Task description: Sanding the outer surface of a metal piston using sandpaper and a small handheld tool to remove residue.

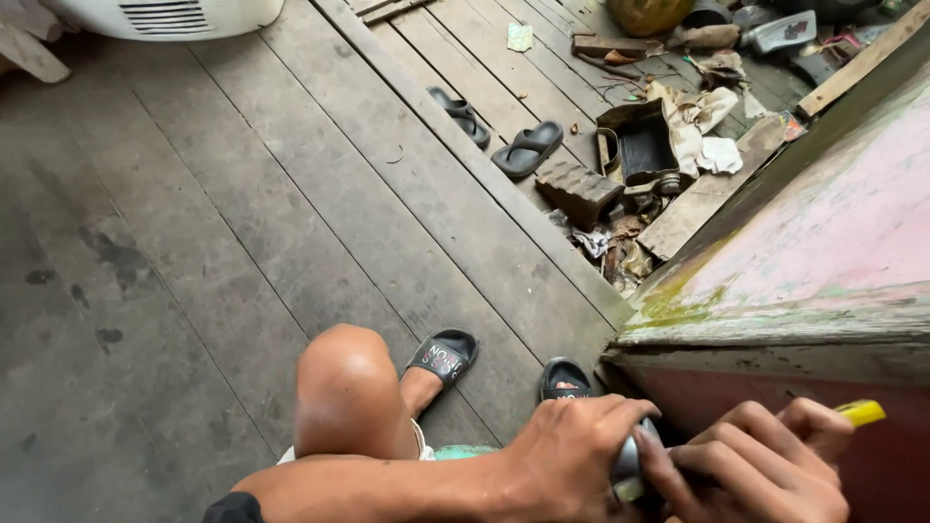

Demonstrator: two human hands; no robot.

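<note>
— Floorboards [194, 252] first, since they fill most of the view?

— Yes: grey, worn planks running from the near edge to the far edge, stained dark on the left side. Next in size is the faded pink wooden surface [833, 232] on the right, mossy along its lower edge.

— And the person?

— A bare knee [344, 397] rises at the near edge, with black sandals [444, 354] on the feet below it. At the far right corner of the floor lies a heap of debris [668, 145], and a loose pair of black flip-flops [528, 148] sits just beside it.

— What about the hands?

— Both meet at the near right corner, under the pink surface. The left hand [572, 455] has its fingers curled shut around a small grey metal object [625, 463]. The right hand [765, 470] touches it, fingers folded closed around a tool with a yellow tip [860, 413] poking out past the knuckles.

— What is the metal object?

— Too hidden to tell.
</note>
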